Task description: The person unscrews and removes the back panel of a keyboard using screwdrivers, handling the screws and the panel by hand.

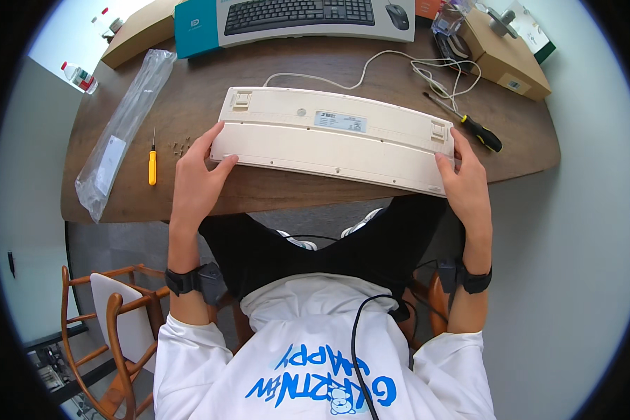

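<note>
A white keyboard (280,143) lies underside up near the front edge of the table, its label and screw holes facing me. My left hand (201,171) grips its left end, thumb on top and fingers at the side. At the opposite end, my right hand (464,173) holds it the same way. A white cable (357,82) runs from the keyboard's far edge. Left of my left hand lie several small screws (180,147) and a small screwdriver with a yellow handle (152,168). Beyond my right hand rests a black-and-yellow screwdriver (481,133).
A clear plastic sleeve (122,133) lies along the table's left side. At the back stands a keyboard-and-mouse box (196,31). A cardboard box (504,59) and a dark mouse (455,47) are at the far right. A wooden chair (122,315) stands at lower left.
</note>
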Motion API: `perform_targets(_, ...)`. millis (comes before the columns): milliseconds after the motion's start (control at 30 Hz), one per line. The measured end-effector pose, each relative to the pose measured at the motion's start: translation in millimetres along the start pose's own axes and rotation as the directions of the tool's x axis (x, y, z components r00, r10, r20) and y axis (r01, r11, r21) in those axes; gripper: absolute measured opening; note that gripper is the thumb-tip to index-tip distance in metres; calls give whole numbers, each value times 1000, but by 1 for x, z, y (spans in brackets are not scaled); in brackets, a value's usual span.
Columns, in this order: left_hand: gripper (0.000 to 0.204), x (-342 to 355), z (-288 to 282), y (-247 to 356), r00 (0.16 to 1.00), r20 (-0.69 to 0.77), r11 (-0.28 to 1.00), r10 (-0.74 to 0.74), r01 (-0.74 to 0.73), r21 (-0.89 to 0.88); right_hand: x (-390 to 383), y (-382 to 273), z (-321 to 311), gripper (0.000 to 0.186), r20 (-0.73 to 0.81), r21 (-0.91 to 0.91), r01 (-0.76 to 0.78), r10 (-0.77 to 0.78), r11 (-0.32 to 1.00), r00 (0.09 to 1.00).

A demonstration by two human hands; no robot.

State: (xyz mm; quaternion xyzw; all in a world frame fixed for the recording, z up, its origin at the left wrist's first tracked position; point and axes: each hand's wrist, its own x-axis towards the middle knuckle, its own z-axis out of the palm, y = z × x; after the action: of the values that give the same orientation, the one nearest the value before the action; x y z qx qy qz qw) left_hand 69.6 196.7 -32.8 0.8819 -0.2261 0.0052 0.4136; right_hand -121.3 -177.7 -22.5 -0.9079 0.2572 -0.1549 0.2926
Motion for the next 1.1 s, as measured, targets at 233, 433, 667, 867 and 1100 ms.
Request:
perform_targets(233, 50, 0, -1, -3, 999, 0, 993, -45, 45, -109, -2, 3, -1, 48, -10, 183, -29, 31, 983, 999)
perform_targets(433, 49, -1, -4, 2, 999, 25, 975, -48, 52, -215, 0, 8, -1, 46, -24, 201, -52, 58, 978, 998)
perform_targets(667, 51, 0, -9, 12, 992, 95, 903, -83, 115, -415, 5, 21, -2, 46, 11, 382, -48, 47, 923, 999)
perform_targets(867, 48, -1, -11, 12, 990, 114, 906, -87, 126, -403, 4, 7, -9, 44, 46, 459, -92, 80, 884, 996)
perform_targets(1100, 53, -1, -8, 4, 993, 97, 933, -70, 100, -346, 6, 16, -15, 42, 73, 496, -136, 115, 858, 991)
